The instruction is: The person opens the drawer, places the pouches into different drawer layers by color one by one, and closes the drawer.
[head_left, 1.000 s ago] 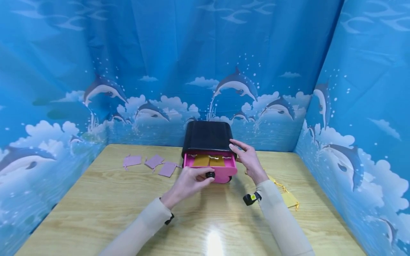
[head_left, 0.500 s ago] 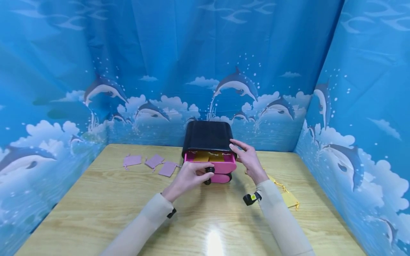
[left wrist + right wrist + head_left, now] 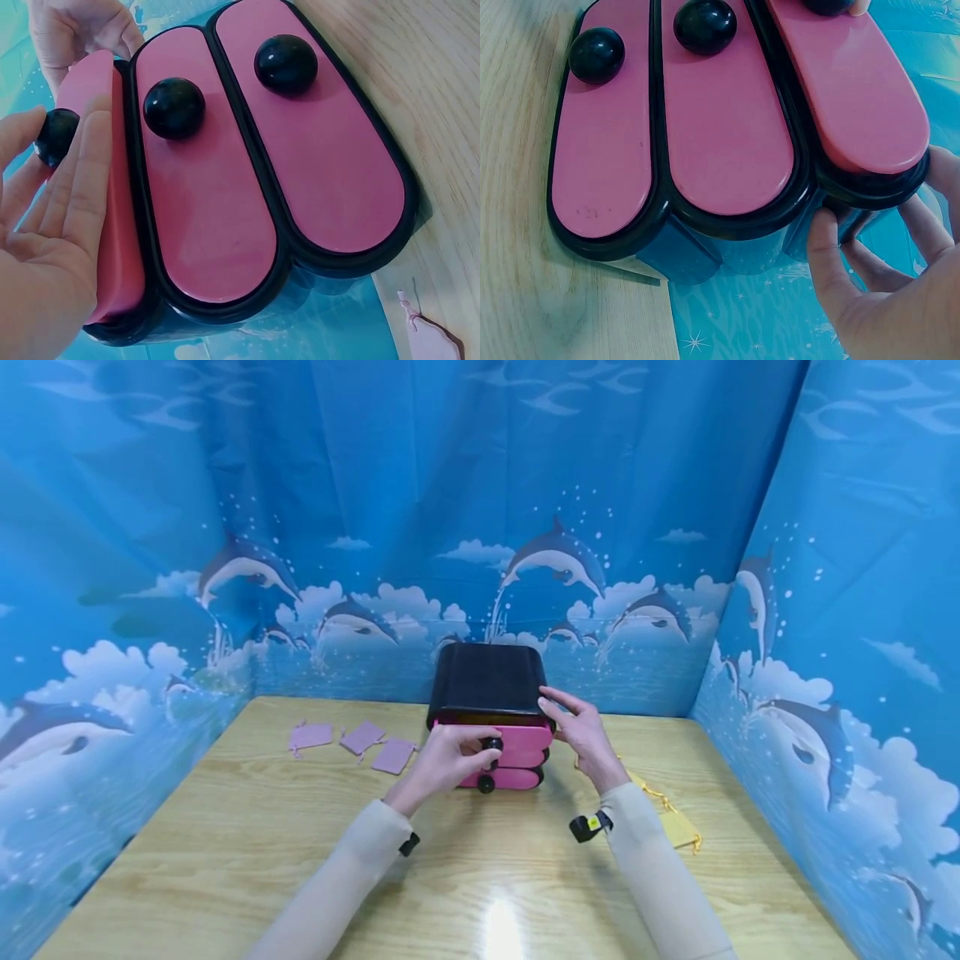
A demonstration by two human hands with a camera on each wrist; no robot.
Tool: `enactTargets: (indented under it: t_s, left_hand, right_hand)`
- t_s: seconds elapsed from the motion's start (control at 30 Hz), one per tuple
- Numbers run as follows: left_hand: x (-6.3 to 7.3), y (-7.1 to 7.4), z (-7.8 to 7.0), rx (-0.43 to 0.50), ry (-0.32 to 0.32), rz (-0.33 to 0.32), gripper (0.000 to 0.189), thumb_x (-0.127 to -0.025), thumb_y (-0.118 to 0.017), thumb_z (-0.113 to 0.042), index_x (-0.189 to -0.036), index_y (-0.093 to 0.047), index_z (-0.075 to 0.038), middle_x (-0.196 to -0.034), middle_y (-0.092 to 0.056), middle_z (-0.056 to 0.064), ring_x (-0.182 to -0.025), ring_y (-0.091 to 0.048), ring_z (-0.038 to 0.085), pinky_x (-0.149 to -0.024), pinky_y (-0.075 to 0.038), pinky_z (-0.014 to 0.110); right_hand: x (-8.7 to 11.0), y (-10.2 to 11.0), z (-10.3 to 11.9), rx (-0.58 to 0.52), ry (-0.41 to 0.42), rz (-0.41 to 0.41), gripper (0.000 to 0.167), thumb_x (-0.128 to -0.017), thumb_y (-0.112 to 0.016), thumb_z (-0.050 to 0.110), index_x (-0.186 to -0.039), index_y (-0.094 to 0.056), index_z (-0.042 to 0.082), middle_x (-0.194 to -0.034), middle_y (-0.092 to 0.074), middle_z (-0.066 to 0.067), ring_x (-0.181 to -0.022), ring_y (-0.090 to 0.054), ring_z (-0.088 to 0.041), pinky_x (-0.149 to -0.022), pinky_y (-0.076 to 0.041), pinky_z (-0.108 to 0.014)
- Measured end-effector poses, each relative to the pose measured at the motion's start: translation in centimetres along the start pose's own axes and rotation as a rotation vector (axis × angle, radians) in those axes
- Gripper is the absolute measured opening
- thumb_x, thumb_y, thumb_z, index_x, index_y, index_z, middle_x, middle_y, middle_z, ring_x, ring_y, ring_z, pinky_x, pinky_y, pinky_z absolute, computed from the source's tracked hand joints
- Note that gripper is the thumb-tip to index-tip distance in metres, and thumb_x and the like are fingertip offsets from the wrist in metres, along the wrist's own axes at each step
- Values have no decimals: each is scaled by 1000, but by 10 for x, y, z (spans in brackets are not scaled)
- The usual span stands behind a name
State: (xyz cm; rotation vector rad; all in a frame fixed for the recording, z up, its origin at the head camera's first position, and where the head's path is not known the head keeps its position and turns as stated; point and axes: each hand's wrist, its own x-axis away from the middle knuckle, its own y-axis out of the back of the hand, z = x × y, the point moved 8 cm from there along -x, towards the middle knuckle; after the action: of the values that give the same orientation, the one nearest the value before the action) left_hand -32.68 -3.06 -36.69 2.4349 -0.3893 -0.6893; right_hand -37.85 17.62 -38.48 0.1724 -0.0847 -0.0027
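A black drawer cabinet (image 3: pixel 487 681) with three pink drawer fronts stands against the back curtain. My left hand (image 3: pixel 438 767) pinches the round black knob (image 3: pixel 56 136) of the top drawer (image 3: pixel 525 742) between thumb and fingers. That drawer's front sits slightly proud of its black frame in the left wrist view; its contents are hidden. The middle drawer (image 3: pixel 210 225) and bottom drawer (image 3: pixel 330 165) lie flush in their frames. At the cabinet's right side, my right hand (image 3: pixel 587 739) holds the rounded end of the top tier, its fingers spread above and below in the right wrist view.
Three small lilac drawstring pouches, the nearest one (image 3: pixel 393 756) close to the cabinet, lie to the left on the wooden table (image 3: pixel 225 852). Yellow drawstring pouches (image 3: pixel 678 828) lie to the right, partly under the right forearm. Dolphin-print curtains (image 3: pixel 375 527) enclose the back and sides.
The top drawer has slid back into the cabinet, pushed by my left hand, and the gold pouches inside have gone out of sight. My right hand has stayed in place.
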Motion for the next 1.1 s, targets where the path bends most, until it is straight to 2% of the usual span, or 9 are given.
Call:
enactTargets:
  t_s: [0.23,0.47,0.73,0.9,1.1]
  left_hand:
    - [-6,0,2,30,-34,-3,30,-90,-73,-26,-119,-72,-18,-90,-75,-3,-70,-70,7,-70,-58,23]
    - [-8,0,9,4,-16,-34,32,-90,-72,-25,-122,-70,-20,-88,-74,-5,-72,-69,1,-74,-58,23]
    - [-8,-1,14,37,1,-37,33,-94,-68,-28,-125,-67,-18,-82,-73,-3,-73,-72,10,-75,-59,28]
    - [-8,-3,16,50,3,-34,31,-95,-65,-28,-124,-64,-18,-85,-74,-1,-75,-72,10,-74,-59,28]
    - [-4,-6,19,61,-14,-67,27,-96,-64,-25,-122,-59,-18,-86,-73,3,-73,-70,10,-71,-58,25]
  right_hand:
    - [0,2,-1,-1,-9,-4,51,-92,-65,49,-139,-55,34,-156,-37,2,-122,-58,-39,-113,-35,-55]
    - [-1,1,-1,-2,-8,2,52,-93,-64,47,-141,-54,32,-158,-34,2,-123,-58,-39,-113,-35,-54]
    - [-1,0,0,-10,-12,6,51,-92,-65,48,-140,-55,33,-157,-35,2,-123,-58,-38,-113,-35,-54]
    - [0,-1,0,-13,-19,7,51,-92,-65,48,-139,-55,33,-157,-36,2,-123,-57,-38,-114,-32,-56]
    - [1,-1,1,-7,-17,13,53,-91,-65,49,-140,-54,33,-158,-34,1,-124,-57,-38,-114,-32,-57]
